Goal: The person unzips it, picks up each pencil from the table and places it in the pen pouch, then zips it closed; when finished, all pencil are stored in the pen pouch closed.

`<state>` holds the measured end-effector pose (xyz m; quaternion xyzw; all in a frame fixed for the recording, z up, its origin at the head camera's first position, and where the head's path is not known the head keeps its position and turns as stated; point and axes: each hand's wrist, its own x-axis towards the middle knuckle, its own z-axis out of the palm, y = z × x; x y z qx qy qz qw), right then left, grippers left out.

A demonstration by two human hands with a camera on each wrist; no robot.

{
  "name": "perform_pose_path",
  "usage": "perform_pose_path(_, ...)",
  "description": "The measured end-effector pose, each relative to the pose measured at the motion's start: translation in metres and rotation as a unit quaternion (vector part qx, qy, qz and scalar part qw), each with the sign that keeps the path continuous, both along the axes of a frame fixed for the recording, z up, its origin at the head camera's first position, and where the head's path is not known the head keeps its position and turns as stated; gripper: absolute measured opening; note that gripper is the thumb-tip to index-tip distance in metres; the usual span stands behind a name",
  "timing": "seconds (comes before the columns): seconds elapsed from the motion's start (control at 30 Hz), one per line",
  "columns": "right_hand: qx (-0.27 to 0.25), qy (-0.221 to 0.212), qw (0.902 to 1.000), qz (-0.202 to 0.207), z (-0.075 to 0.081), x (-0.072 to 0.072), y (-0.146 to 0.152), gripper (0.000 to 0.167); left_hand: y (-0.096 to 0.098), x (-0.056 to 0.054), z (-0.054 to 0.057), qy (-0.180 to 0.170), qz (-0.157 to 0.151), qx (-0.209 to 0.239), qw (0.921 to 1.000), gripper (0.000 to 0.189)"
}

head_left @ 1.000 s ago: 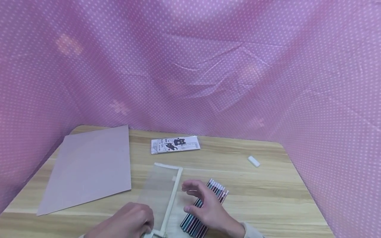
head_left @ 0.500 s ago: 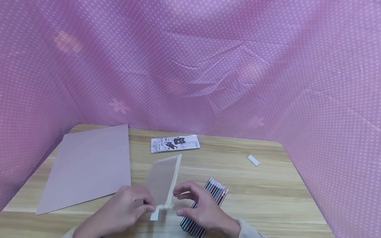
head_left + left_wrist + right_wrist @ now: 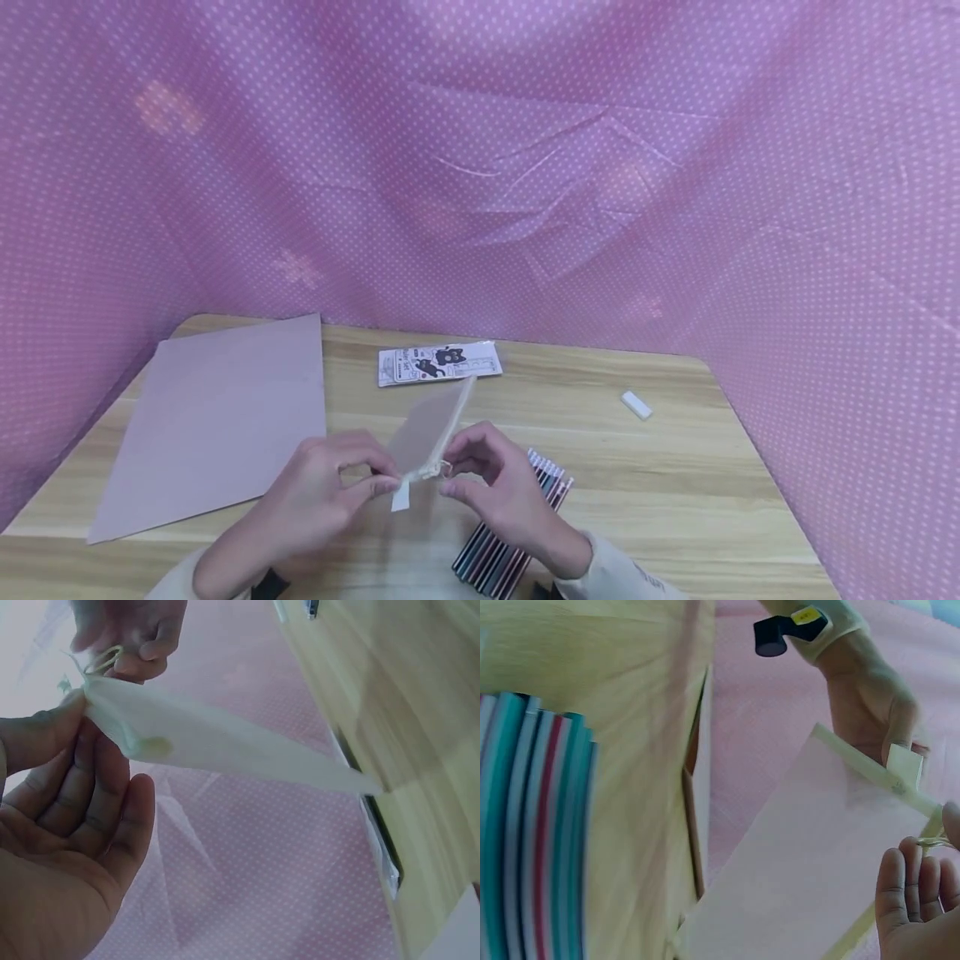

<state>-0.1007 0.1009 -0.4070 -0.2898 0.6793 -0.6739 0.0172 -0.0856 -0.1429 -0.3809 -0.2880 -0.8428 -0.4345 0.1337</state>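
Observation:
A translucent zipper pouch (image 3: 429,427) with cream edging hangs tilted above the table, its far end up near the ruler packet. My left hand (image 3: 333,487) pinches the pouch's near corner between thumb and fingers, beside a small white tag (image 3: 401,497). With thumb and index finger, my right hand (image 3: 504,492) pinches the cord loop (image 3: 933,842) at the zipper's end. In the left wrist view the pouch (image 3: 225,742) appears nearly edge-on, narrowing away from the hand. Behind the right hand lies a row of striped pencils (image 3: 491,558), partly covered by it.
A large grey-pink board (image 3: 225,417) lies at the left of the wooden table (image 3: 675,517). Toward the back is a ruler set packet (image 3: 440,363) with black cats. A white eraser (image 3: 636,405) sits at right. Pink dotted cloth (image 3: 480,167) encloses the table.
My left hand has lifted the pouch off the table and tilted it. My right hand has moved left to the pouch and taken hold of the cord loop.

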Motion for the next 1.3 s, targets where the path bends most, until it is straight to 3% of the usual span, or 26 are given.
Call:
perform_pose_path(0.37, 0.014, -0.039, 0.9966, -0.071, 0.011, -0.018, 0.000, 0.020, 0.004, -0.012, 0.002, 0.091, 0.037, -0.031, 0.9947, 0.024)
perform_pose_path(0.63, -0.007, -0.055, 0.9964, -0.065, 0.015, -0.021, 0.003, 0.021, 0.009, -0.017, 0.000, 0.194, 0.004, -0.026, 0.9806, 0.017)
perform_pose_path(0.83, -0.001, -0.081, 0.9935, -0.080, 0.017, -0.023, 0.007, 0.021, 0.011, -0.018, 0.000, 0.244, -0.013, -0.019, 0.9695, 0.003)
perform_pose_path(0.93, -0.001, -0.084, 0.9928, -0.085, 0.019, -0.025, 0.009, 0.021, 0.012, -0.019, 0.000, 0.269, -0.018, -0.008, 0.9630, 0.009)
perform_pose_path(1.07, 0.003, -0.092, 0.9919, -0.087, 0.022, -0.027, 0.012, 0.021, 0.013, -0.020, 0.000, 0.283, -0.025, 0.008, 0.9587, 0.012)
perform_pose_path(1.2, 0.010, -0.100, 0.9907, -0.092, 0.022, -0.031, 0.015, 0.019, 0.013, -0.022, -0.001, 0.286, -0.039, 0.031, 0.9570, 0.004)
perform_pose_path(1.3, 0.009, -0.107, 0.9896, -0.096, 0.021, -0.035, 0.017, 0.018, 0.011, -0.023, -0.003, 0.265, -0.058, 0.051, 0.9612, 0.009)
